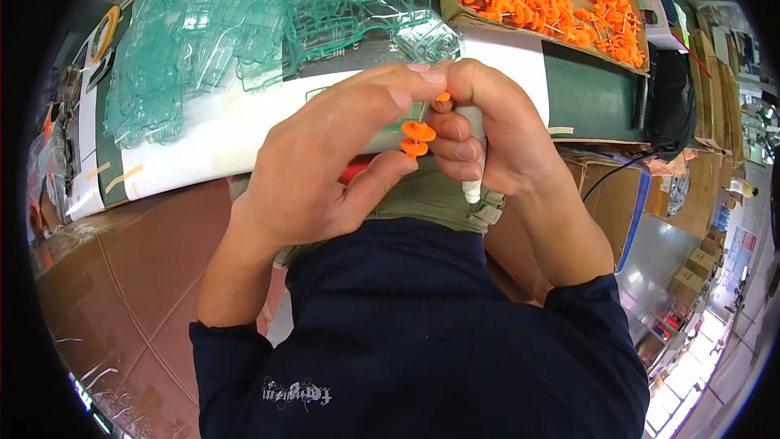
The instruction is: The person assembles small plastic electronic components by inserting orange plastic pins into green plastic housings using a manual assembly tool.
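Observation:
My left hand (313, 154) is closed, its thumb under an orange plastic part (417, 138) with round discs, like those in the carton. The left fingertips reach over to the right ones. My right hand (508, 126) curls round a slim white tube (474, 158), whose narrow white tip points down toward my waist. Between the right thumb and fingers, close to the left fingertips, a small orange piece (444, 97) shows; the fingers hide most of it. Both hands are raised in front of the table's near edge, almost touching each other.
Clear green plastic mouldings (203, 32) lie heaped at the back left on white paper (219, 142). An open carton (520, 26) of orange parts with metal pins stands at the back right. A yellow tape roll (105, 33) is at far left. Cardboard boxes (605, 195) stand to my right.

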### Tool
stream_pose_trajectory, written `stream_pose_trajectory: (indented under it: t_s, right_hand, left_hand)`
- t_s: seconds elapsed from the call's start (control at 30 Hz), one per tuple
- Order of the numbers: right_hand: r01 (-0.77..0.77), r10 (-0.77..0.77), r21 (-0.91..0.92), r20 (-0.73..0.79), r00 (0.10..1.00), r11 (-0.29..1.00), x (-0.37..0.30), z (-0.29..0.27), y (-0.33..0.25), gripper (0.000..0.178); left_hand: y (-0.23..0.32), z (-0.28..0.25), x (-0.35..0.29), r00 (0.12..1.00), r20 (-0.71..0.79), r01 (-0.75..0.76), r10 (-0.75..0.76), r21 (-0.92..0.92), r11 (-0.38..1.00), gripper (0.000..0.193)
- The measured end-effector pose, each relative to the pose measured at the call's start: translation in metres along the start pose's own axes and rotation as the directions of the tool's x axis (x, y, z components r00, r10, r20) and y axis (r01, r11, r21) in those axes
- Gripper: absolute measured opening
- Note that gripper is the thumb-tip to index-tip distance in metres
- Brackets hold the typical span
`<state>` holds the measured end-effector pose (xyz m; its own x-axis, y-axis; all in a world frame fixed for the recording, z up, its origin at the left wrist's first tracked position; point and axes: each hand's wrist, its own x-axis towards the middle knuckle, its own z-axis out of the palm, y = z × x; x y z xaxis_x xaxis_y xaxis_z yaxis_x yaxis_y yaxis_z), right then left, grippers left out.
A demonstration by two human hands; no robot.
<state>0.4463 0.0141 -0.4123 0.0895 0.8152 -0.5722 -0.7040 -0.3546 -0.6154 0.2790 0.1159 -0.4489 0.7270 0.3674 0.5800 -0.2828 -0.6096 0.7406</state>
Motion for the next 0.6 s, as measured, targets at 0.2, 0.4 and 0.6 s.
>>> stream_pose_trajectory:
  t_s: [0.2, 0.4, 0.6]
  right_hand:
    - [-0.036, 0.023, 0.091, 0.136, 0.990, 0.995, 0.001, -0.011, 0.011, 0.014]
    - [0.369, -0.549, -0.795, 0.055, 0.834, 0.481, -0.010, -0.013, 0.011, 0.019]
    - [0.216, -0.610, -0.975, 0.203, 0.766, -0.053, 0.000, -0.028, 0.027, 0.036]
  left_hand:
    - [0.004, -0.010, -0.002, 0.990, 0.133, -0.076, 0.049, 0.203, 0.976, 0.059]
    - [-0.009, -0.011, -0.023, 0.989, -0.112, 0.090, -0.097, -0.066, 0.994, 0.057]
    - [-0.019, -0.005, -0.036, 0.927, -0.305, 0.140, -0.217, -0.255, 0.957, 0.061]
